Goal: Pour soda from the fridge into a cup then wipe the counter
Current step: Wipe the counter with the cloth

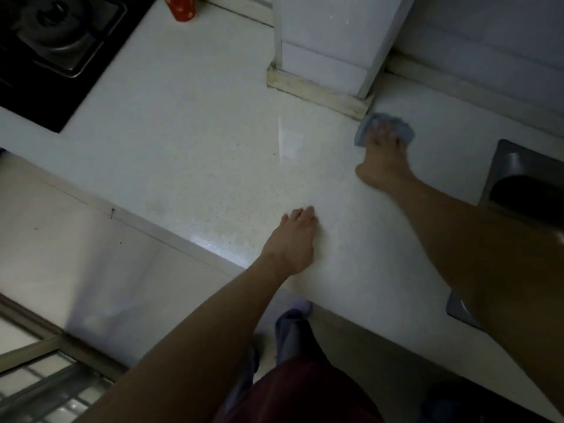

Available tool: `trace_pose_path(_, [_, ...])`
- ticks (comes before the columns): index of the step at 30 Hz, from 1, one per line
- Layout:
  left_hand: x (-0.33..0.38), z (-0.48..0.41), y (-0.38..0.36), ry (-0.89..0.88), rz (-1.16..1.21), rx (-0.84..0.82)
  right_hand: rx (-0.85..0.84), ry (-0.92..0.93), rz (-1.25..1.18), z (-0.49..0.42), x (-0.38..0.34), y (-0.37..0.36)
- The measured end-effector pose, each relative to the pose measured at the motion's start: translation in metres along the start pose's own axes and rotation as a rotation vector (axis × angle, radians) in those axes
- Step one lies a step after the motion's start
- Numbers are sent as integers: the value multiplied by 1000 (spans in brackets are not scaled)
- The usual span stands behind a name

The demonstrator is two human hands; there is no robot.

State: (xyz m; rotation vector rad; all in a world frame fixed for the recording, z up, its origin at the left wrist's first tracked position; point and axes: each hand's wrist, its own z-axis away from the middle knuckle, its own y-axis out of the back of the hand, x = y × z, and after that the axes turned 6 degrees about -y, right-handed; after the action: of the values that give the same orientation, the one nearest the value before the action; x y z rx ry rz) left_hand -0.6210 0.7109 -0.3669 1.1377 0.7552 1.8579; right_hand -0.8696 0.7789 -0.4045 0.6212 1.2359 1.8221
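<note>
— Your left hand (290,239) lay flat on the counter (183,141) near its front edge, fingers together; stove (52,47) far left, red can (182,7) behind.
— Your right hand (384,157) pressed spread fingers on the blue cloth (361,135) at the pillar's (329,35) foot, sink (518,178) just right.

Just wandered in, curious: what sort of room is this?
Most likely a home kitchen: a black gas hob set in a white counter, a steel sink at the right, and the right hand pressing a blue cloth on that counter.
</note>
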Motion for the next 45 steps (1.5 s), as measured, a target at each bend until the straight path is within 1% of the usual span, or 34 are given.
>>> trace_pose_path(3, [-17,18,-4,29,-41,70,-24,14,24,38,-14,-17])
trace_pose_path(6, [-43,44,-14,39,-150,86,-9,21,27,87,-37,-41])
trace_pose_path(9, [-65,72,-20,26,-197,97,29,26,36,142,-67,-66])
trace_pose_path(12, [-85,93,-24,-42,-172,65,44,16,42,197,-104,-90])
trace_pose_path(16, [-106,102,-24,-152,-113,22,45,-22,-19,249,-160,-114])
trace_pose_path(20, [-119,108,-17,-151,-80,6,21,-86,-89,272,-194,-128])
trace_pose_path(22, [-125,111,-18,-152,-106,-6,9,-110,-99,275,-200,-130])
trace_pose_path(25, [-129,112,-18,-180,-128,-3,46,-121,-107,277,-204,-132])
trace_pose_path(28, [-131,108,-13,-193,-161,12,95,-107,-92,274,-203,-136])
trace_pose_path(31, [-132,99,-7,-194,-192,-3,99,-86,-55,258,-195,-132])
trace_pose_path(36, [-129,71,9,-191,-172,37,50,-60,11,198,-177,-105])
trace_pose_path(40, [-130,43,21,-191,-156,68,10,-92,46,144,-162,-76])
trace_pose_path(45, [-141,27,34,-221,-116,92,-38,-145,-8,74,-143,-38])
